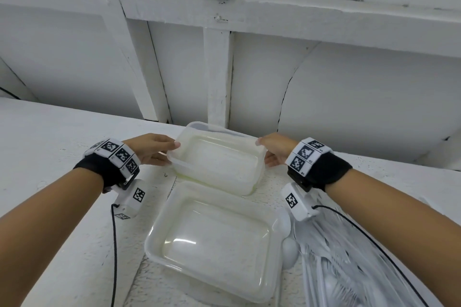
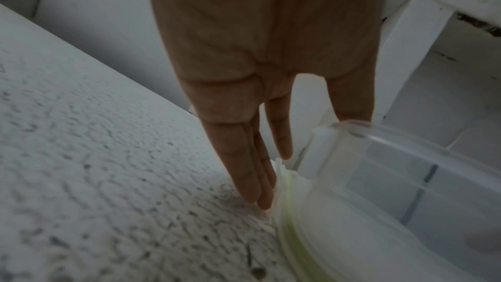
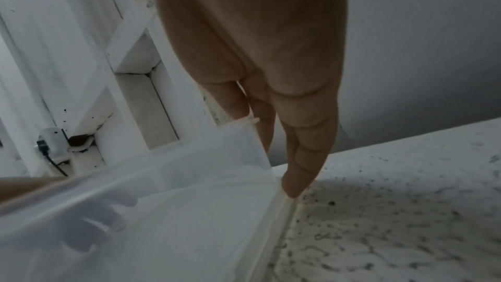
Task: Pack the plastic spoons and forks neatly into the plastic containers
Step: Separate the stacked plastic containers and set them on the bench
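Two containers (image 1: 217, 159) stand on the white surface (image 1: 62, 207), one behind the other, and both are empty. The left hand (image 1: 152, 148) and the right hand (image 1: 274, 148) grasp the far one at its two short ends, each with the thumb over the rim and the fingers (image 2: 252, 179) straight down along the outer wall. I judge this grip from both sides keeps the thin, soft box level and lets the person set it square to the near container (image 1: 214, 242). At the base of the far box the left wrist view shows stacked rims, perhaps lids or nested boxes; I cannot tell which. The spoons and forks (image 1: 331, 262) lie in a loose pile at the right of the near container, close to the right arm, so they are easy to reach. No piece is packed yet; the work seems at its beginning.
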`<state>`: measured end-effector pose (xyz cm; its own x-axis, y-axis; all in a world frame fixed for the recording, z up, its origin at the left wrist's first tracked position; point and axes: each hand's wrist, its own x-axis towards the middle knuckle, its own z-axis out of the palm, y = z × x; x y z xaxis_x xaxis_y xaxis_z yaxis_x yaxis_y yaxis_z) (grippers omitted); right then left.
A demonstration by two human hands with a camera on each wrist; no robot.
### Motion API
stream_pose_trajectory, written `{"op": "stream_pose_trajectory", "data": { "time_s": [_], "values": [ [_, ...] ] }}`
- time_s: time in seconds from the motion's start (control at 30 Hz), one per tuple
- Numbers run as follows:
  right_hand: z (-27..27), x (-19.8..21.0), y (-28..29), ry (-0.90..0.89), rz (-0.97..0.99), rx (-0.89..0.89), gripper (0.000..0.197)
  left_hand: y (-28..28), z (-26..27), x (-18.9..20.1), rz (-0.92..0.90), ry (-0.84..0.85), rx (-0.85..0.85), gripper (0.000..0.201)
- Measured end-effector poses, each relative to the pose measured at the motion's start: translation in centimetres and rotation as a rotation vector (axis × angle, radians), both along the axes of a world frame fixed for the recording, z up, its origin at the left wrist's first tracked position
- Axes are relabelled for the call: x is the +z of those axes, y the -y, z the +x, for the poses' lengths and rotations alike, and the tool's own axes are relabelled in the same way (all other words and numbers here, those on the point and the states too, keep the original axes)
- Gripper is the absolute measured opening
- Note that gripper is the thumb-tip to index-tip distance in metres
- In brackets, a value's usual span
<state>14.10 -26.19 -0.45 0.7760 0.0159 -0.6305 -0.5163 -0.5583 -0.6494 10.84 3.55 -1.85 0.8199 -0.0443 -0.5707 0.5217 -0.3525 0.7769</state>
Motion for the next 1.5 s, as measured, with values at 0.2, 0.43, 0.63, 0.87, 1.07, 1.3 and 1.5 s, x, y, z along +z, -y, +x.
{"op": "stream_pose_trajectory", "data": {
  "time_s": [0.2,0.43,0.63,0.87,1.07,1.3,1.5],
  "values": [
    [1.1,-0.4,-1.5,0.116,0.008,-0.116,0.023,-0.3,0.2,-0.2,-0.031,0.035,0.097,0.021],
    [2.1,-1.4,-1.1,0.205,0.063,-0.129,0.033,0.5,0.7,-0.5,-0.006,0.061,0.138,0.028],
    [1.0,-0.6,-0.9,0.222,-0.001,-0.072,0.029,0.7,0.3,-0.8,0.015,0.067,0.159,0.036],
    [-1.8,1.8,0.6,0.186,-0.07,-0.009,0.048,1.0,-1.2,-0.1,0.098,0.065,0.236,0.046],
    [-6.1,2.6,2.2,0.14,0.057,0.124,0.04,1.4,-3.8,0.4,0.143,0.064,0.128,0.035],
    [-6.8,1.5,0.0,0.263,0.034,0.007,0.036,3.3,-4.4,1.0,0.131,0.131,0.225,0.033],
    [-6.4,0.8,-0.4,0.267,0.04,-0.079,0.045,3.9,-4.6,1.2,0.161,0.152,0.234,0.03]
  ]
}}
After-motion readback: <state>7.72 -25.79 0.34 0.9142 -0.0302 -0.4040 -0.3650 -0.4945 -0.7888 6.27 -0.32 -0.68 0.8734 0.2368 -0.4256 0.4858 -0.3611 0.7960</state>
